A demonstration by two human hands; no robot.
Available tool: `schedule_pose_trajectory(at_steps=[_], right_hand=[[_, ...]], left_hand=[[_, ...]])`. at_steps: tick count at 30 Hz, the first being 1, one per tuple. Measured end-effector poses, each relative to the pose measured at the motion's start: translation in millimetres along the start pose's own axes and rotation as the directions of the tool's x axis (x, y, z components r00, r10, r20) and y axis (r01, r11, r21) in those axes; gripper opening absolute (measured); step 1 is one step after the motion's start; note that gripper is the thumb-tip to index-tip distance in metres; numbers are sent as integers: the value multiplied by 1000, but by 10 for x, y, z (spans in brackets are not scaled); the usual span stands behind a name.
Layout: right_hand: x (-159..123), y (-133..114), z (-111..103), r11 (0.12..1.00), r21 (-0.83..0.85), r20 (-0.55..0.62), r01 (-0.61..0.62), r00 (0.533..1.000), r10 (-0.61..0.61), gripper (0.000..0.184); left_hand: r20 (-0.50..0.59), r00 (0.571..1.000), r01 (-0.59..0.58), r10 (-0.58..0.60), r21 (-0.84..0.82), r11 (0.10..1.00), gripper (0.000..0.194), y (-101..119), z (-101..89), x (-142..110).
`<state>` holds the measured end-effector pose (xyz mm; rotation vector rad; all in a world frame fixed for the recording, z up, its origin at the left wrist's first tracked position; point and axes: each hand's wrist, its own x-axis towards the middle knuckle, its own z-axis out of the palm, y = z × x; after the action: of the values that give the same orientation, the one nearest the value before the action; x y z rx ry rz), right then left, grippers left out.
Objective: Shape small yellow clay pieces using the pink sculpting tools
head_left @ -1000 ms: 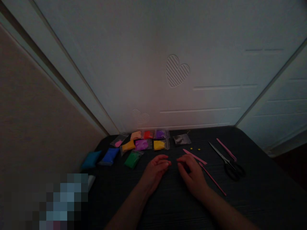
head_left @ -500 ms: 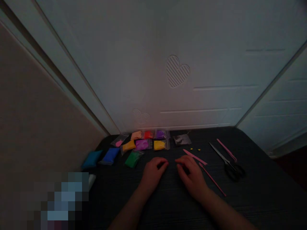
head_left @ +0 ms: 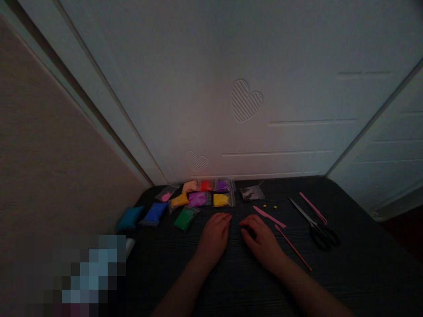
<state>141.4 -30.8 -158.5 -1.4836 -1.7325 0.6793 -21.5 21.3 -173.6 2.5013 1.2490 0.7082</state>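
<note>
My left hand (head_left: 214, 233) rests palm down over the dark table, its fingers stretched forward and the thumb mostly hidden. Facing it across a small gap, my right hand (head_left: 259, 240) has curved fingers, with the thumb apart from the index finger. Nothing shows in either hand. A bag of green clay-like material (head_left: 186, 218) lies left of my left hand. Just right of my right hand are a flat pink modelling tool (head_left: 269, 216) and a thin pink stick tool (head_left: 292, 247). Two tiny yellow pieces (head_left: 275, 207) sit beyond the flat tool.
Several small coloured bags, including a yellow bag (head_left: 221, 200) and a blue bag (head_left: 154, 214), line the back left. A grey bag (head_left: 251, 193) lies near the wall. Black-handled scissors (head_left: 312, 224) and another pink tool (head_left: 313, 208) are at right. A white panel (head_left: 198, 110) closes the back.
My left hand has turned more palm down, and its thumb-and-finger loop no longer shows. The right thumb and fingers have shifted slightly. The view has moved a little.
</note>
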Motion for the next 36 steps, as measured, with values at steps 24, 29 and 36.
schedule_pose_trajectory(at_steps=[24, 29, 36], right_hand=[[-5, -45, -47, 999, 22, 24, -29, 999, 29, 16], [2, -70, -95, 996, 73, -90, -57, 994, 64, 21], [29, -103, -141, 961, 275, -18, -23, 999, 29, 22]], left_hand=[[-246, 917, 386, -315, 346, 855, 51, -362, -506, -33], [-233, 971, 4, 43, 196, 981, 50, -93, -421, -43], [-168, 967, -194, 190, -6, 981, 51, 114, -259, -97]])
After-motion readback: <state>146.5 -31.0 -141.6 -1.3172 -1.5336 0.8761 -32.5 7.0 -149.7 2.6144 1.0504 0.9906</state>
